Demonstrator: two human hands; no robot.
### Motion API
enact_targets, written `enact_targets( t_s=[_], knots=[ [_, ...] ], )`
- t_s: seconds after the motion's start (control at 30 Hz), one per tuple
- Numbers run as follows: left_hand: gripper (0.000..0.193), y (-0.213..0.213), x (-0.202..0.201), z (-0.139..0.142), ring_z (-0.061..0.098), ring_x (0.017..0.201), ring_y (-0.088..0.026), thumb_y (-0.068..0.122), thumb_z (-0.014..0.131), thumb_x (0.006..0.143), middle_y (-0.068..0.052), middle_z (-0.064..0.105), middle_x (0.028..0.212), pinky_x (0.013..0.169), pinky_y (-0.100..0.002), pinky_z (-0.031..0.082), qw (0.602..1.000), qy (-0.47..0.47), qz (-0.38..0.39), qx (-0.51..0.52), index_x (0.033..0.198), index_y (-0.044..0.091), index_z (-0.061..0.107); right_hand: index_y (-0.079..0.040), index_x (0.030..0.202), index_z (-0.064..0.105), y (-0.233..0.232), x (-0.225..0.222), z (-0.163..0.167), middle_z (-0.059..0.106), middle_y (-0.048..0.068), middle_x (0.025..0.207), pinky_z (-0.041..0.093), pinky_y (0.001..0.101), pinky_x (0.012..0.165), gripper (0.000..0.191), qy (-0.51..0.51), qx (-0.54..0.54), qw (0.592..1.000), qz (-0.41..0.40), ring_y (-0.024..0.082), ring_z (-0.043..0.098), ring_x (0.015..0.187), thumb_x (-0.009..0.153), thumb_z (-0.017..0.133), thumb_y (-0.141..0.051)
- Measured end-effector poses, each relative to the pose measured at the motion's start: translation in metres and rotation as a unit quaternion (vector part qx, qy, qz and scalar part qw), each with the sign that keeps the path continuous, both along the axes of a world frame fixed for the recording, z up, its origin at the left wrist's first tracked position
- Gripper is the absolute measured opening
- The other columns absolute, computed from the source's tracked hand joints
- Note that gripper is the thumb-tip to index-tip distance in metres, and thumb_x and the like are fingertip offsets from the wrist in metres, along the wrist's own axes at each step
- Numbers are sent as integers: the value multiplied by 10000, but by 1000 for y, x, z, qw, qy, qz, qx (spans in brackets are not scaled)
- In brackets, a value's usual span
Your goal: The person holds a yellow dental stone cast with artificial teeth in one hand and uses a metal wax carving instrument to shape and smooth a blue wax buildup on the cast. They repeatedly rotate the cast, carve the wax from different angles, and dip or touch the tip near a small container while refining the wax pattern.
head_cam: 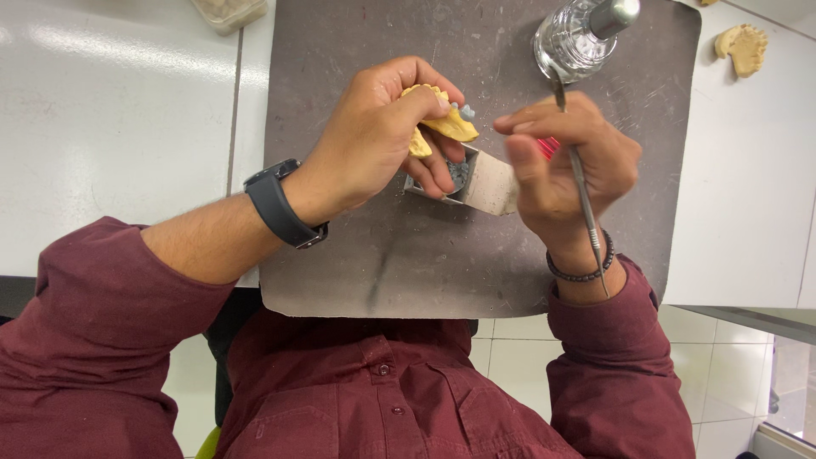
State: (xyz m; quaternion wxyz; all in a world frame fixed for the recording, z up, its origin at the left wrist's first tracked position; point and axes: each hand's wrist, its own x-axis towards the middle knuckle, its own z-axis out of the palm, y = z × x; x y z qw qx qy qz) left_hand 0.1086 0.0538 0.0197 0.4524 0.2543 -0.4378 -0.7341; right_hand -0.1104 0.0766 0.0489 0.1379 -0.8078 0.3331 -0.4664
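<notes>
Both hands busy over a yellow dental cast at the dark mat.

The left hand [382,136] is clamped on the yellow dental cast [442,123], held above a small white block [489,183]. The right hand [565,166] pinches a thin metal tool [582,191] near the cast, with something red [548,147] tucked in its fingers. It looks like fine touch-up work, which wants a steady tip. A glass bottle [578,34] stands on the grey mat [357,263]. The cast's teeth are mostly hidden; the right hand is blurred.
</notes>
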Motion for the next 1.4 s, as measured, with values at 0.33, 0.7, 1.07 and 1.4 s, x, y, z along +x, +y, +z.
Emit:
enact_targets(
  t_s=[0.33,0.7,1.07,1.4],
  knots=[
    [398,21,8,15,645,447,-123,358,462,1042,-108,685,682,360,-230,473,988,-76,74,-109,986,-15,589,3,1041,610,4,-7,-16,757,191,960,645,257,752,313,-51,87,994,49,212,781,909,930,897,56],
    [310,22,5,5,676,575,-72,301,568,1073,-20,667,689,513,-219,517,945,-138,152,-253,962,17,628,2,1045,600,7,-6,-17,751,192,944,638,252,740,306,-68,105,990,62,203,777,890,940,882,54],
    [253,23,5,0,631,534,-78,230,530,1030,-10,620,650,508,-249,471,938,-146,163,-270,943,15,629,-1,1109,606,5,-4,-15,724,190,1004,658,284,792,344,-106,119,982,103,197,759,940,918,889,35],
    [239,21,5,-4,637,600,-93,244,552,992,-41,633,730,565,-265,488,924,-163,177,-297,948,22,626,-36,1080,615,3,0,-10,727,155,1039,604,295,750,418,-2,14,997,70,189,691,923,831,948,6]
  ],
)
